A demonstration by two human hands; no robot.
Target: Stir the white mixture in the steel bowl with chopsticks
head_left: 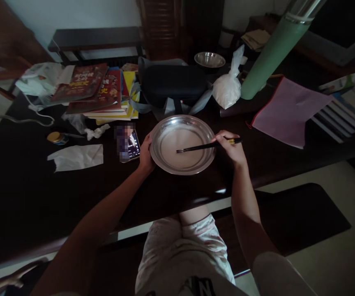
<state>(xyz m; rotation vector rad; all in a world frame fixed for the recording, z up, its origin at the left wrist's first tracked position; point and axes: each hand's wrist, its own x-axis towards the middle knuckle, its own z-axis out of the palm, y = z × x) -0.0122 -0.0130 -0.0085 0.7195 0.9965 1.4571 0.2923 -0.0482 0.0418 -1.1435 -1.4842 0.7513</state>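
While the pair of dark chopsticks with a yellow band near the top (208, 145) lies almost level, its long axis runs left to right across our view, tips pointing left and resting near the middle of the round shiny metal plate (165, 162), the banded end pointing right past the rim. We see pale, cloudy liquid covering the plate's flat bottom. Our right hand (231, 149) grips the chopsticks at their upper part, fingers curled closed around them just outside the plate's right edge. Our left hand (146, 154) presses against the plate's left rim, fingers bent around the edge and partly hidden by it, so we cannot tell how tightly they close. The plate sits on the dark wooden table (26, 193), near its front edge. Just beside the left hand lies a smartphone with a lit screen (128, 143). Farther left we find a crumpled white tissue (76, 157) and a small jar with a yellow lid (56, 137). Behind the plate sit a black zip case (173, 84), a stack of colourful books (100, 92), a knotted white plastic bag (228, 86), a tall green cylinder (271, 51) and a pink folder (288, 109).
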